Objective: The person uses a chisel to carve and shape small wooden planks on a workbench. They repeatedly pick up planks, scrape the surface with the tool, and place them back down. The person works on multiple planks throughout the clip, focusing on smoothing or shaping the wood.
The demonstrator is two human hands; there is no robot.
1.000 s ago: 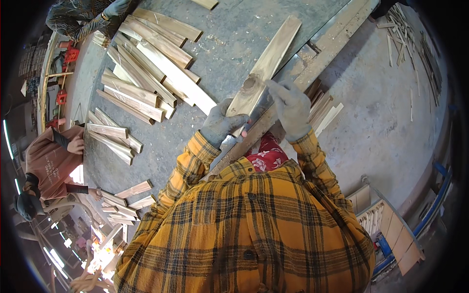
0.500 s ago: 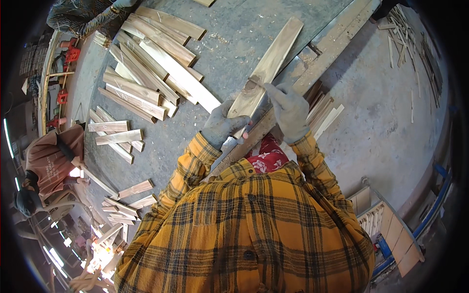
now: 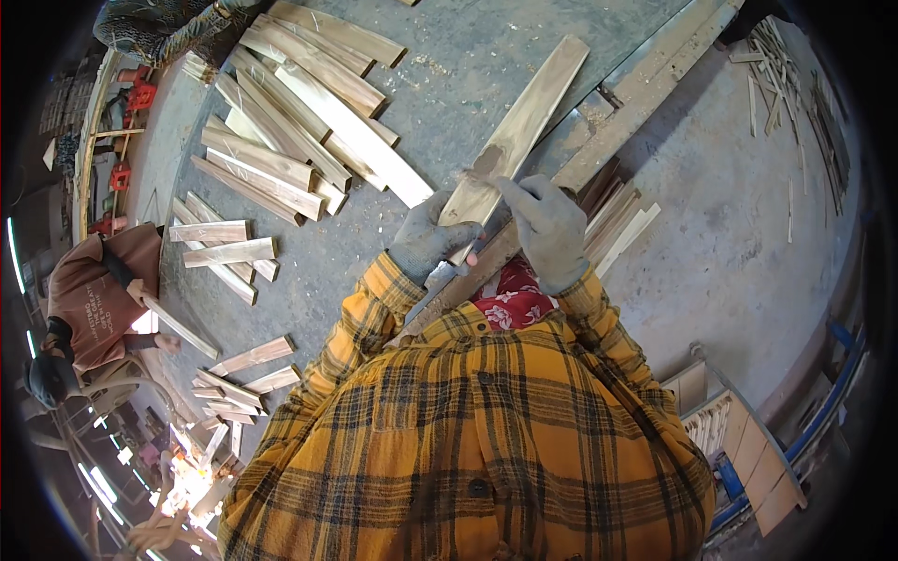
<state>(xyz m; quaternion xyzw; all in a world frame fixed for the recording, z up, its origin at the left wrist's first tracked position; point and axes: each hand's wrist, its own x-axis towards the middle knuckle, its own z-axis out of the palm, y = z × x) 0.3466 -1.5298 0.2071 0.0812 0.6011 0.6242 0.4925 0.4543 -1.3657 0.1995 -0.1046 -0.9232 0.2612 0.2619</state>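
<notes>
My left hand (image 3: 420, 237), in a grey work glove, grips the near end of a pale wooden board (image 3: 535, 103), thumb lying on its upper face. The board slants away to the far right over the worktable's edge. A rough brown patch (image 3: 487, 163) marks its middle. My right hand (image 3: 545, 227), also gloved, is closed just right of the board, index finger pointing at the patch. From its fingertips a thin flat tool (image 3: 479, 178) reaches onto the wood; its exact kind is too small to make out.
Several cut boards (image 3: 290, 131) lie spread on the grey worktable (image 3: 449, 103) to the left, with shorter pieces (image 3: 229, 251) nearer. More strips (image 3: 617, 224) stand below the table edge at right. A person (image 3: 103, 290) works at far left, another person's sleeve (image 3: 192, 33) shows at top left.
My right hand has come slightly nearer and left, drawing the thin tool along the board toward me. The brown patch looks broader and smoother. At left, the other person's arms have shifted.
</notes>
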